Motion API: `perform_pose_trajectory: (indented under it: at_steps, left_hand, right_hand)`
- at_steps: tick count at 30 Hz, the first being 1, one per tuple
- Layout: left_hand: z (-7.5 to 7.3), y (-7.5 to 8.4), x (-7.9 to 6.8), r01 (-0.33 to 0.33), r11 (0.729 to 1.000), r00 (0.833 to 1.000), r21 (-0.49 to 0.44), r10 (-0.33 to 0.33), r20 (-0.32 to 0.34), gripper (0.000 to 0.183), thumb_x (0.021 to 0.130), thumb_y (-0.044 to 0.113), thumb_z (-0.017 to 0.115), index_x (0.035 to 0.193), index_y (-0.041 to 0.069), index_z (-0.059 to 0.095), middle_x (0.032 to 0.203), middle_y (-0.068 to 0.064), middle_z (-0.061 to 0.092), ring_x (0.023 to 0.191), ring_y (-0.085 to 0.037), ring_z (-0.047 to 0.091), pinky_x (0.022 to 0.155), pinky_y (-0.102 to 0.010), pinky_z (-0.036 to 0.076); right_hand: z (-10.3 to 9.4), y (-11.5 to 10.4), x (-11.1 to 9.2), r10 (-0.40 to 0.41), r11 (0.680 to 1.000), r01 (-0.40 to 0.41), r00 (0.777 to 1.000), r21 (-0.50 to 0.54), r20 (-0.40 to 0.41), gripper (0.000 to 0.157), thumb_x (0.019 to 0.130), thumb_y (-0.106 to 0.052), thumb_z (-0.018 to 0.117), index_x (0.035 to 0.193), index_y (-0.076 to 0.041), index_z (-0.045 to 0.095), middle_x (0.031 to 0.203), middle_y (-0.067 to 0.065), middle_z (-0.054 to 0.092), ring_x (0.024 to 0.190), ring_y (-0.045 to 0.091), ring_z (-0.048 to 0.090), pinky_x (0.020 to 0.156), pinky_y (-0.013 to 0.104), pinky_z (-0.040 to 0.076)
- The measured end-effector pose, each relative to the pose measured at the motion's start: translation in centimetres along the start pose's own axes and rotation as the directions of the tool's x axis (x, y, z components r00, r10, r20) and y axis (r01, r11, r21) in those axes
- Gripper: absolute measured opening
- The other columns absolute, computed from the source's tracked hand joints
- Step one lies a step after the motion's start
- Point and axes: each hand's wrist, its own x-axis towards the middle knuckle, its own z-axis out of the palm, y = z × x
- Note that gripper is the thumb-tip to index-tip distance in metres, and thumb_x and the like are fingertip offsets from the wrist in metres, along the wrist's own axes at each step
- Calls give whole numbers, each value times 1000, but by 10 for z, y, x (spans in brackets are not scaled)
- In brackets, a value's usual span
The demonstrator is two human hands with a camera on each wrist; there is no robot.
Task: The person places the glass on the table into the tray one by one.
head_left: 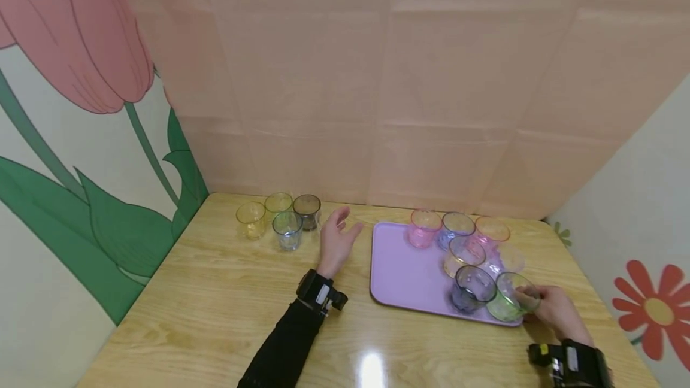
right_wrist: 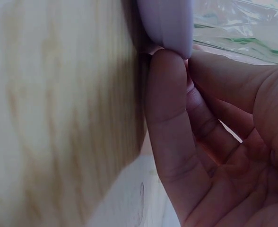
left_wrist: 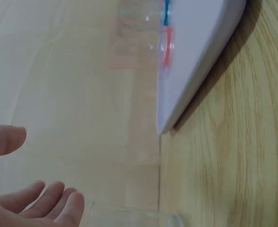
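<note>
My right hand (head_left: 560,311) pinches the front right corner of the purple tray (head_left: 401,283). In the right wrist view, a finger (right_wrist: 166,94) lies under the tray's rim (right_wrist: 169,28), with the thumb on the other side. Several tinted glasses crowd the tray's right side, among them a green glass (head_left: 507,304) beside that hand, a dark blue glass (head_left: 470,292) and a pink glass (head_left: 422,232). My left hand (head_left: 335,244) hovers with fingers apart, holding nothing, between the tray and a dark grey glass (head_left: 307,213).
Left of my left hand stand a yellow glass (head_left: 251,221), a light green glass (head_left: 278,202) and a pale blue glass (head_left: 288,232). The wooden table (head_left: 226,304) meets a pinkish covered wall (head_left: 302,76) at the back, with another wall (head_left: 641,184) at the right.
</note>
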Motion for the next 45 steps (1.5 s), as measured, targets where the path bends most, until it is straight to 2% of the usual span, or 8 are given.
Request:
perform_pose_trajectory:
  at_steps: [5, 8, 13, 18, 26, 37, 43, 45]
  left_hand:
    - [-8, -2, 4, -72, 992, 984, 101, 87, -155, 46, 86, 13, 74, 127, 0, 58, 128, -19, 59, 120, -35, 54, 102, -49, 42]
    - [-13, -4, 5, -32, 984, 977, 174, 67, -201, 52, 85, 15, 75, 131, 4, 56, 131, -18, 54, 123, -33, 50, 104, -49, 41]
    - [-17, -6, 4, 58, 969, 974, 240, -1, -228, 64, 83, 20, 78, 138, 6, 50, 139, -17, 45, 128, -34, 45, 105, -49, 40]
    - [-16, -11, 5, 110, 959, 972, 261, -50, -228, 70, 80, 20, 80, 141, 6, 47, 141, -17, 42, 130, -34, 42, 106, -49, 39]
    - [-16, -14, 4, 136, 957, 973, 255, -81, -218, 78, 78, 19, 83, 143, 4, 42, 140, -21, 41, 128, -37, 43, 105, -51, 39]
    - [-20, -25, 8, 209, 954, 976, 218, -189, -108, 94, 75, 19, 85, 149, 2, 31, 149, -23, 39, 135, -40, 42, 110, -51, 37]
    - [-22, -35, 13, 191, 960, 982, 203, -183, -54, 96, 74, 16, 85, 149, -3, 29, 149, -27, 40, 136, -41, 41, 112, -50, 35]
    - [-21, -38, 15, 196, 954, 981, 227, -191, -46, 96, 74, 18, 86, 149, -2, 28, 149, -26, 41, 135, -41, 43, 111, -50, 37]
  right_hand:
    - [-1, 1, 2, 10, 1000, -10, 1000, -7, -1, 45, 93, -29, 67, 111, 11, 66, 108, 24, 69, 83, 14, 61, 66, 31, 55]
    - [-2, 1, 2, 16, 1000, -16, 1000, -17, 0, 48, 92, -34, 68, 111, 10, 66, 107, 22, 69, 83, 15, 61, 66, 31, 54]
    - [-2, 0, 1, 28, 999, -28, 1000, -22, 8, 52, 91, -38, 68, 112, 10, 66, 106, 20, 70, 84, 16, 61, 66, 31, 54]
    - [-1, 0, 0, 21, 1000, -21, 1000, -12, 4, 48, 92, -34, 68, 111, 10, 67, 106, 21, 70, 84, 16, 61, 66, 31, 54]
    - [0, 0, 0, 32, 999, -32, 999, -4, 4, 46, 92, -32, 68, 110, 10, 66, 105, 21, 70, 83, 15, 60, 66, 30, 54]
    - [0, -1, 1, 71, 997, -71, 997, 9, 14, 49, 89, -36, 71, 110, 8, 67, 106, 20, 70, 85, 19, 60, 67, 30, 53]
    - [-1, 0, 1, 65, 998, -65, 998, 15, 6, 51, 88, -37, 72, 110, 9, 67, 105, 21, 70, 83, 18, 59, 66, 30, 53]
    - [-1, 0, 2, 67, 998, -67, 998, 18, 5, 51, 88, -36, 72, 111, 10, 66, 105, 21, 69, 82, 18, 60, 66, 31, 53]
